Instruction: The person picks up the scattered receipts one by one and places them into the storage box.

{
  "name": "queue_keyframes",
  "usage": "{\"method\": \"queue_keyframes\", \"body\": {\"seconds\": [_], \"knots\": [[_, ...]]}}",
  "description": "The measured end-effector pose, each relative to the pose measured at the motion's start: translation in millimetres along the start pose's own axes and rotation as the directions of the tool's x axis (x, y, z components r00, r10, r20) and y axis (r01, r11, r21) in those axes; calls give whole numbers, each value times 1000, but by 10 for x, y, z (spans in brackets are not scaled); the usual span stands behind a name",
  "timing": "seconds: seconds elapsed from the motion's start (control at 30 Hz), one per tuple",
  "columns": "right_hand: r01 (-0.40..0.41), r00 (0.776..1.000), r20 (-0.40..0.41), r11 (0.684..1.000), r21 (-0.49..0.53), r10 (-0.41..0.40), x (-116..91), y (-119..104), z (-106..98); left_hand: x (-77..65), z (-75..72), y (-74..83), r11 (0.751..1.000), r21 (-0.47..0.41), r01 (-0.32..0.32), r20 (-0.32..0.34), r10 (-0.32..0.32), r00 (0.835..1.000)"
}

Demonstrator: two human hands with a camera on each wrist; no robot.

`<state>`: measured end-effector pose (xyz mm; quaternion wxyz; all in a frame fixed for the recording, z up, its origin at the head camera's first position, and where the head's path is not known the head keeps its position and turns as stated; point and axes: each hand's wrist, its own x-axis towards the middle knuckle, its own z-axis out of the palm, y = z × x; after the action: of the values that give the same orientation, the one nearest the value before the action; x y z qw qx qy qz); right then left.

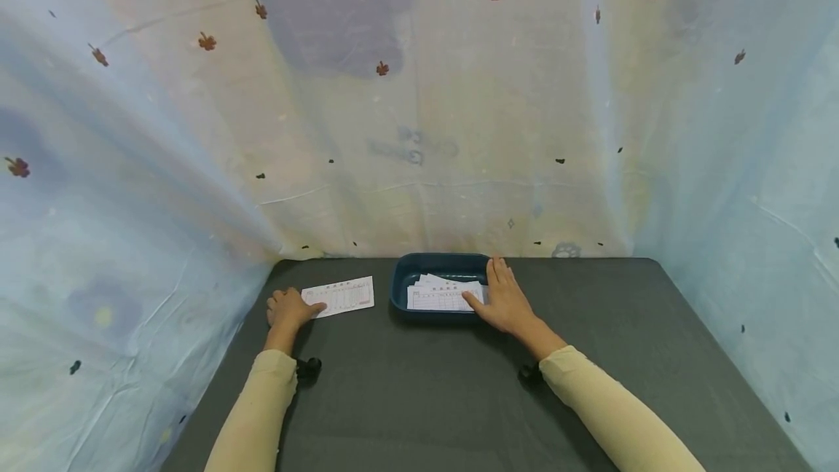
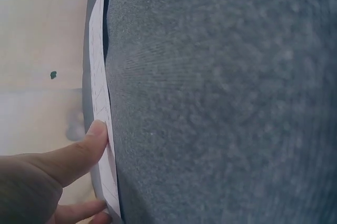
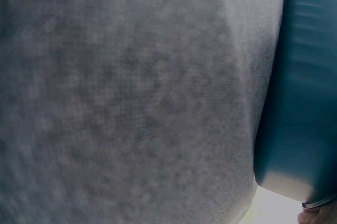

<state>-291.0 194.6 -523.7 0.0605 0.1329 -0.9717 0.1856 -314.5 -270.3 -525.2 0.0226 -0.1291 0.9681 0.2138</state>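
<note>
A white printed paper slip [image 1: 339,297] lies on the dark table at the left. My left hand [image 1: 289,309] rests on its left end, with the thumb [image 2: 84,153] straight across its face and other fingertips touching it lower in the left wrist view. A dark blue plastic basket [image 1: 400,268], also in the right wrist view [image 3: 297,87], stands at the back middle, holding several similar paper slips [image 1: 440,299]. My right hand [image 1: 506,300] rests over its right side, fingers stretched along the rim, thumb reaching over the slips. Its underside is hidden.
The dark grey tabletop [image 1: 419,399] ends at a patterned plastic curtain [image 1: 459,202] behind and at both sides. Black wrist camera mounts [image 1: 308,368] stick out beside the sleeves. The basket stands close to the table's back edge.
</note>
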Motion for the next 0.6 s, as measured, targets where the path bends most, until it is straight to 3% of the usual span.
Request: {"method": "queue_keyframes", "body": {"seconds": [0.23,0.6], "knots": [[6,1000,-7,1000,7,-6,13,-5,0,-8,-7,-31,999,-36,-20,-10,19,1000],[13,1000,-21,1000,11,-13,13,3,16,6,15,-25,995,-99,11,2,-11,1000]]}}
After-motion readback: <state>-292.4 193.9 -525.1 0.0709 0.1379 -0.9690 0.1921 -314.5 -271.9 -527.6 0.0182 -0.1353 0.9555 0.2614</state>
